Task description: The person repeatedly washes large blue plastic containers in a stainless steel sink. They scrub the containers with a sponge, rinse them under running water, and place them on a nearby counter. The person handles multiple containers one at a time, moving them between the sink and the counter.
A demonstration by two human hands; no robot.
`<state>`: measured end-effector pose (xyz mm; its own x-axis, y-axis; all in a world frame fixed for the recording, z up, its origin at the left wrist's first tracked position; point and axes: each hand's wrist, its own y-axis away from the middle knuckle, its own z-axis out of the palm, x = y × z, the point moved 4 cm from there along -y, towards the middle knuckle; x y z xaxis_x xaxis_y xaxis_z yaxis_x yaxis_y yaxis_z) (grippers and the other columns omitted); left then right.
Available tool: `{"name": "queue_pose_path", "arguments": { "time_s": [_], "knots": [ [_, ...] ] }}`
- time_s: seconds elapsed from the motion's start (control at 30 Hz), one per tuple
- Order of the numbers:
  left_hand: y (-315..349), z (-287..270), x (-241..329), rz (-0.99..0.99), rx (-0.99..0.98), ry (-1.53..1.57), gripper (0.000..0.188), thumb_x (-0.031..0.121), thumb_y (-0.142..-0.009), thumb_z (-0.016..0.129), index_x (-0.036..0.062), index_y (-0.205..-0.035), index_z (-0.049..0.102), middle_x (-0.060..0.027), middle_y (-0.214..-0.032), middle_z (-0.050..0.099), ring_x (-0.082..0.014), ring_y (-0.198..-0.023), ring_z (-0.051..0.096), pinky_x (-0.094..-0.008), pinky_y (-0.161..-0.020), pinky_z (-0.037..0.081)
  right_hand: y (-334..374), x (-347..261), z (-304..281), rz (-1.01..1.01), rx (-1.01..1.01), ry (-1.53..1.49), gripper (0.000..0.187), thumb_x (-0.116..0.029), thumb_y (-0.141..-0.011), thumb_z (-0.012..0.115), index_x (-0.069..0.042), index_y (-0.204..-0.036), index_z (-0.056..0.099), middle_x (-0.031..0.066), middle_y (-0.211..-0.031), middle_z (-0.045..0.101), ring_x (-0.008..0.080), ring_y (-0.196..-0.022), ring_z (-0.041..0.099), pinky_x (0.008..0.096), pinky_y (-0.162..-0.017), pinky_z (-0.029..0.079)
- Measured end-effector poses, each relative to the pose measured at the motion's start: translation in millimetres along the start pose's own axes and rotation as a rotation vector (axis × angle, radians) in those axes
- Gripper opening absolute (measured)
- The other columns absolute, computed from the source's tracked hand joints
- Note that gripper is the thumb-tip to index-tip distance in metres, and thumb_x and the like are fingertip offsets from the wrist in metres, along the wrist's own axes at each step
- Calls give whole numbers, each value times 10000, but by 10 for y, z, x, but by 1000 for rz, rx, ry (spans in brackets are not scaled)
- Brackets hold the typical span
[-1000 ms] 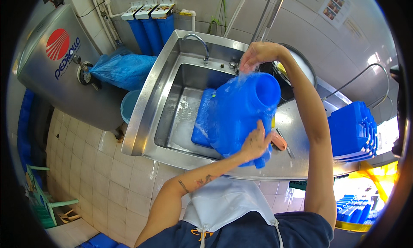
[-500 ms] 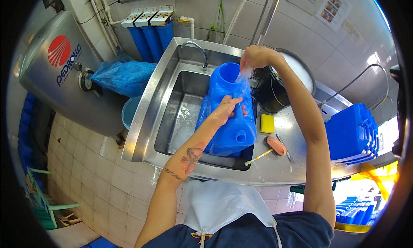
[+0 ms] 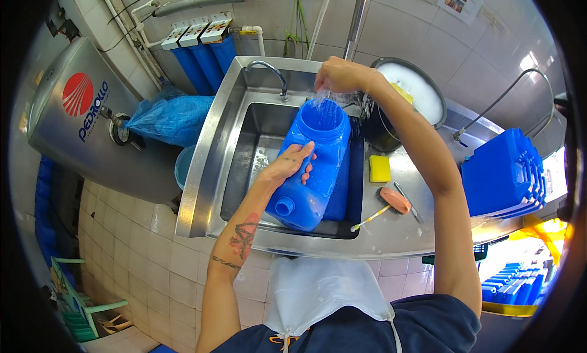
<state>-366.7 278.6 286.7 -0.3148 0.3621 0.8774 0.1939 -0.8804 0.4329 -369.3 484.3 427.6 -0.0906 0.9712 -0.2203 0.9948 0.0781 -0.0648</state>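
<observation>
My left hand (image 3: 290, 163) is closed round the handle of a large blue plastic jug (image 3: 312, 197), tilted over the steel sink (image 3: 209, 169). Its wide mouth faces up and away from me, and a smaller round spout shows at the near end. Above the mouth, my right hand (image 3: 339, 76) has its fingers curled beside a vertical metal pipe (image 3: 356, 29). Water splashes from below those fingers into the jug and off to the right. What the fingers hold, if anything, is hidden. Another blue container (image 3: 340, 194) lies beneath the jug in the sink.
A black bucket (image 3: 380, 133) of suds stands right of the sink. On the counter lie a yellow sponge (image 3: 379, 168), an orange-backed brush (image 3: 395, 201) and a thin metal tool (image 3: 408, 203). Blue jugs (image 3: 498, 172) are grouped farther right. A curved faucet (image 3: 278, 71) rises behind the sink.
The jug has turned, its spout end swinging left and its mouth now under the water. My left hand moved left and slightly down with it; my right hand moved left.
</observation>
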Motion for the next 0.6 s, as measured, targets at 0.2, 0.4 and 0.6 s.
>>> {"name": "queue_pose_path", "arguments": {
  "time_s": [0.2, 0.4, 0.6],
  "knots": [
    [-3, 69, 24, -9, 9, -9, 512, 533, -964, 510, 21, -979, 520, -24, -648, 503, -128, -504, 489, -310, -493, 442, 85, -324, -112, 168, -176, -3, 196, -39, -775, 628, -32, -937, 736, 190, -946, 704, 332, -904, 681, 396, -810, 521],
    [-57, 157, 13, -22, -2, -20, 496, 519, -970, 507, 23, -984, 515, -26, -644, 503, -131, -509, 496, -312, -492, 443, 183, -150, 54, 275, -210, 359, 197, -96, -799, 615, 0, -931, 726, 225, -999, 686, 371, -936, 673, 419, -823, 535],
    [-124, 188, -11, -30, -22, -28, 486, 508, -973, 510, 22, -991, 515, -23, -646, 503, -126, -509, 492, -307, -494, 445, 283, -188, 98, 309, -335, 460, 218, -121, -807, 622, 16, -946, 721, 234, -1039, 676, 359, -938, 680, 416, -812, 551]
  ]
}}
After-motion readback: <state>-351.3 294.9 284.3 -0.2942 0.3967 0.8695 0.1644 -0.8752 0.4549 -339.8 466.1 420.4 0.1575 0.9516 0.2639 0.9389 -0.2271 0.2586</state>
